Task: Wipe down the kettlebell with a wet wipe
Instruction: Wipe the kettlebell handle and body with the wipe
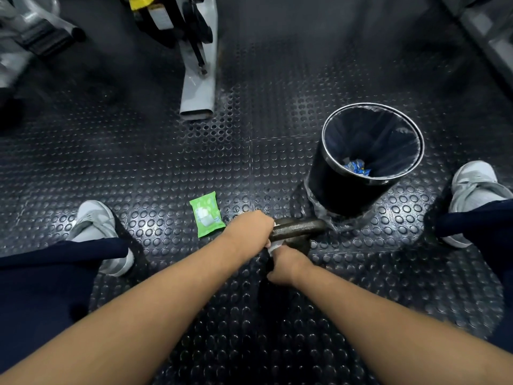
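2 hands close together, low over the kettlebell [298, 227], set on the studded rubber floor [166, 151] between the 2 grey shoes [94, 220] and just in front of the black waste bin [333, 190]. Left hand [249, 227] curled round the near end of the iron handle, with a white wet wipe [273, 246] showing at its edge, most likely for rubbing the bar through the sheet. Right hand [288, 263] just below, against the loose end of the wipe; fingers hidden behind the back of the hand, so cannot tell if pinching or only pressing. Probably placed there for steadying the bell or feeding the wipe around. Green wipe pack [206, 218] flat on the floor just beside the left hand, within reach for 1 more sheet. Bin lined with a bag, mouth open, near enough for dropping the used wipe. Seemingly at the handle stage of wiping; round body mostly hidden under the hands.
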